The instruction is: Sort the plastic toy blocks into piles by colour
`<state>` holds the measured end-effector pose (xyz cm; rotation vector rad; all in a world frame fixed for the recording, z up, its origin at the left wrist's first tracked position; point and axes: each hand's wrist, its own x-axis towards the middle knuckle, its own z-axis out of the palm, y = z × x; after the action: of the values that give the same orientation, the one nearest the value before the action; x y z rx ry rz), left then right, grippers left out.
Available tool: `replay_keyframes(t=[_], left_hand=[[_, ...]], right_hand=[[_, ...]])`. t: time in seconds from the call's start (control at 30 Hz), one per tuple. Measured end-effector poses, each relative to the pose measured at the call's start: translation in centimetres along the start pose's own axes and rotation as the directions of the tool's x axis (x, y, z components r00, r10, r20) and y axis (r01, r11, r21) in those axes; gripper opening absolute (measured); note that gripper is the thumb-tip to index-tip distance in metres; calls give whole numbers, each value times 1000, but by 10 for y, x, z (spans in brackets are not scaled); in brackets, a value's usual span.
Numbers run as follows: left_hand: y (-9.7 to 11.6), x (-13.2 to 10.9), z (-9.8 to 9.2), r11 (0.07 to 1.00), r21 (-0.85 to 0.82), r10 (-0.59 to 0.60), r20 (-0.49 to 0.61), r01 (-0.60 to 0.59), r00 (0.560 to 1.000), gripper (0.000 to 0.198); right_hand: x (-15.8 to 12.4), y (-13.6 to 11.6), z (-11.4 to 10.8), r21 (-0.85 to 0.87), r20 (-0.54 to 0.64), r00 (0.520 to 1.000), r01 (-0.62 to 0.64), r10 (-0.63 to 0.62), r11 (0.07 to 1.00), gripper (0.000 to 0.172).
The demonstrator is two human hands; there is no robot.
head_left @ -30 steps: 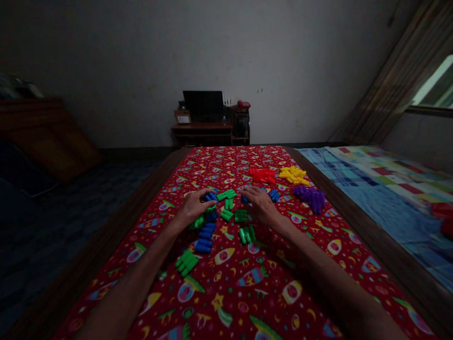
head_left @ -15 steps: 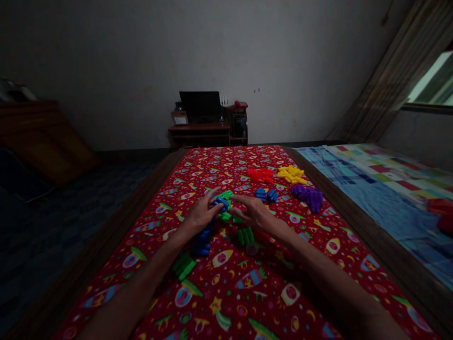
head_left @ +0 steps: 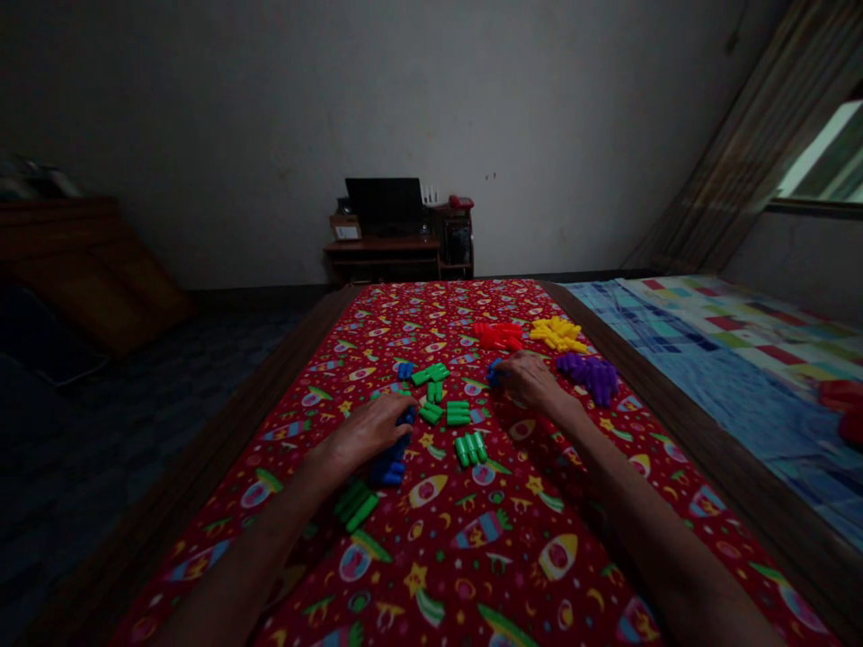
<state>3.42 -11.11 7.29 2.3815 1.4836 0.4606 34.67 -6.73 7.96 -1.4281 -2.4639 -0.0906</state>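
Note:
My left hand [head_left: 370, 431] rests low over the cloth, with thumb and fingers closed around a small blue plastic piece [head_left: 408, 415]. Below it lie more blue pieces [head_left: 388, 473], partly covered by the hand. To the right, my right hand [head_left: 529, 379] has its fingertips closed at a blue tube-like piece [head_left: 494, 372]; the hand hides part of it. Between the hands are several green pieces made of side-by-side tubes [head_left: 458, 413]. Another green piece [head_left: 356, 505] lies beside my left forearm, and a small blue one [head_left: 405, 370] is farther back.
Red pieces [head_left: 497, 336], yellow pieces [head_left: 558, 334] and purple pieces [head_left: 591, 376] form separate piles at the back right. Everything lies on a red patterned cloth [head_left: 431, 575] with a brown border. A desk with a monitor [head_left: 384, 205] stands against the wall.
My right hand has moved right to the blue pieces. My left hand has drawn back toward me and down to the near blue pieces, uncovering the green pieces and a small blue one.

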Motion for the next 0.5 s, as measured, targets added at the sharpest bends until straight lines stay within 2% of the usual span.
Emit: replay_keyframes(t=[0.1, 0.2, 0.27, 0.33, 0.4, 0.43, 0.5], left_hand=[[0, 9, 2, 997, -56, -49, -50, 46, 998, 31], [7, 17, -2, 972, -204, -145, -133, 116, 980, 36], [14, 19, -3, 936, -336, -161, -146, 104, 976, 43], [22, 20, -1, 890, -452, -138, -137, 62, 981, 50], [27, 19, 3, 849, -528, -116, -131, 30, 985, 54], [29, 18, 5, 835, -550, -108, -130, 19, 986, 55], [27, 18, 7, 834, -552, -95, -156, -7, 983, 53]], right_hand=[[0, 3, -1, 48, -111, 994, 1, 4, 999, 21], [3, -15, -1, 192, -183, 983, 26, 9, 981, 25], [3, -37, -1, 349, -177, 984, 81, -19, 934, 27], [2, -61, 0, 497, -153, 981, 179, -117, 849, 31], [1, -77, 1, 569, -125, 967, 253, -222, 782, 38], [1, -80, 1, 572, -106, 963, 263, -248, 777, 41], [2, -74, -1, 534, -66, 974, 218, -217, 817, 39]])
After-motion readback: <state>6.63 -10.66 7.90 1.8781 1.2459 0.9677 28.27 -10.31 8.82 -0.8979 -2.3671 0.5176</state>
